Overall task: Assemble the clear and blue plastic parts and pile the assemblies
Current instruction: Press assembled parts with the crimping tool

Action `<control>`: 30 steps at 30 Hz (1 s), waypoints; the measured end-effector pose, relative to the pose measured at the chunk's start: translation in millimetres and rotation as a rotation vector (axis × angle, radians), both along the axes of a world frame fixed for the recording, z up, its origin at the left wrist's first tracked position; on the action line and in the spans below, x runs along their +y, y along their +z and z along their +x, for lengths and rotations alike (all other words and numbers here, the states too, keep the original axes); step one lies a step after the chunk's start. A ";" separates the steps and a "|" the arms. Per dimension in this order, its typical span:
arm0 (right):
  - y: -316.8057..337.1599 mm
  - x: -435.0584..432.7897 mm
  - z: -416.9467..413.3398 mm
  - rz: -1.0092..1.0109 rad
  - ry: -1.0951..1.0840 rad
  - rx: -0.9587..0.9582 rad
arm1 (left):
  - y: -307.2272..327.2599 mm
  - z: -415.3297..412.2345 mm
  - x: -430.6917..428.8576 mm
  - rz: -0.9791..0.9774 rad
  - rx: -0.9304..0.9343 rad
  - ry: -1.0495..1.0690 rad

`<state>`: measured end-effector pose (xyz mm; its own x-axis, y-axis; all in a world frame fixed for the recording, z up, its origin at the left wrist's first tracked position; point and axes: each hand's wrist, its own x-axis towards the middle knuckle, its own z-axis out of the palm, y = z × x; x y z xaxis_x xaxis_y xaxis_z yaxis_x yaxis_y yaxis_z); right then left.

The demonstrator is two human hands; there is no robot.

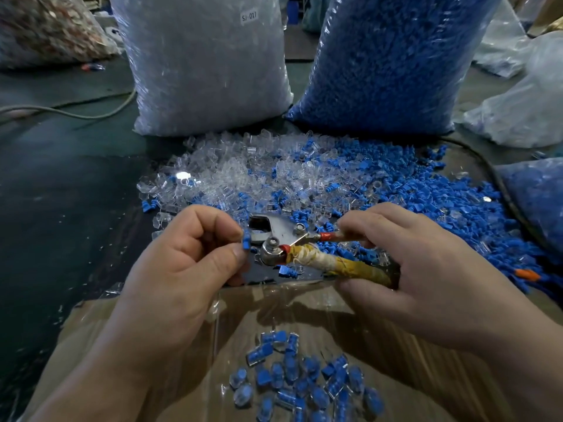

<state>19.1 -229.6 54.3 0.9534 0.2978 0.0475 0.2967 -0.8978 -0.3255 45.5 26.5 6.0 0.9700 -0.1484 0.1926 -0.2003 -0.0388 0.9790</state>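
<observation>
Cardboard box lies nearest the camera in the head view. Its far edge runs just under both hands. Low in its middle sits the pile of assemblies, blue cores inside clear shells.

Beyond that edge the dark table carries loose clear parts toward the left and loose blue parts toward the right; the two mix where they meet. Open room lies left of this spread: bare dark surface, crossed further back by a cable. The back is closed off by a bag of clear parts and a bag of blue parts, standing side by side. Another blue-filled bag closes the right edge.

Left hand: fingers curled, thumb and forefinger pinching a single blue part. The part is held at the nose of the pliers, above the box's far edge. Whether a clear shell sits on it cannot be told.

Right hand: wrapped round the pliers' handles. Fingers lie over the red-sleeved handle, and the yellow-taped handle runs into the palm. The tool points left, level with the left thumb. How far its mouth stands apart cannot be told.
</observation>
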 end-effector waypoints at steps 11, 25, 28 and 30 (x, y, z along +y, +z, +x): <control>5.1 5.3 -0.7 -0.038 -0.015 -0.037 | 4.3 -0.6 0.0 -0.001 0.005 -0.013; -18.6 0.4 23.8 -0.262 -0.301 -0.139 | 3.0 -9.9 -24.6 0.167 0.264 0.078; -20.1 1.5 30.0 -0.284 -0.288 -0.062 | 1.8 -8.9 -26.2 0.216 0.269 0.090; -18.3 1.4 30.2 -0.283 -0.279 -0.040 | 3.1 -8.9 -27.0 0.229 0.256 0.098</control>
<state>49.3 -228.2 36.0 0.9986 0.0345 0.0394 0.0363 -0.9983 -0.0465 36.6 -0.5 9.0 0.9942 -0.0633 -0.0865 0.0664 -0.2702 0.9605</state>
